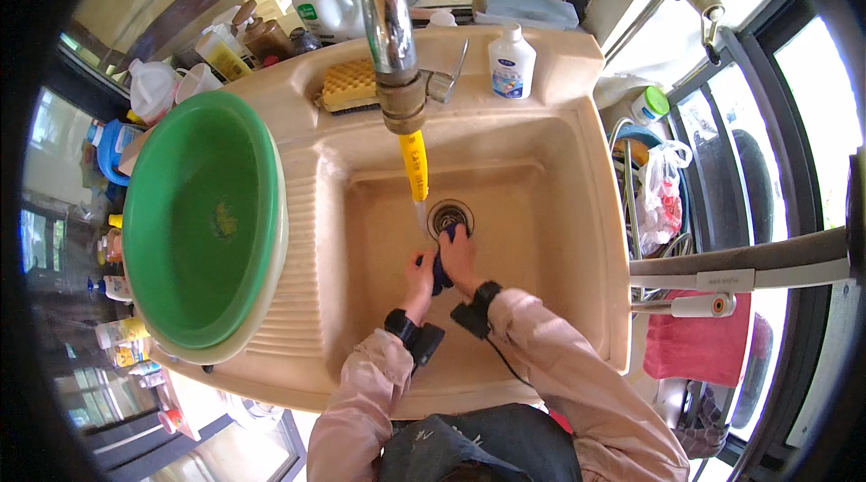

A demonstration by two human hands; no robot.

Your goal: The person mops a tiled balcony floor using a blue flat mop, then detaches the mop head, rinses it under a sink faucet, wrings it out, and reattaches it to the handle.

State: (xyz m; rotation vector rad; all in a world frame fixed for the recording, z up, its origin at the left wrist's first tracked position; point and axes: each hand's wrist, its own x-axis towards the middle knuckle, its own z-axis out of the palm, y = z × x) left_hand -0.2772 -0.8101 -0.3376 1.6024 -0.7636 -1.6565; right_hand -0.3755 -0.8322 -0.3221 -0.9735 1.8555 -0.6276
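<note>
Low in the beige laundry sink (514, 194), both hands grip a small dark-blue cloth item (442, 272), perhaps a sock. My left hand (421, 277) pinches its left side. Across the top and right of it lies my right hand (460, 259), close beside the metal drain (451, 213). Water (420, 213) runs from a yellow hose (415, 164) fitted to the chrome faucet (391, 29) and falls just above the cloth. Fingers hide much of the cloth.
Left, a green basin (183, 211) stacked in a pale one covers part of the ribbed washboard (287, 279). A sponge brush (348, 84) and white bottle (512, 63) stand on the back ledge. A cable (507, 360) hangs from my right wrist's strapped device (473, 313).
</note>
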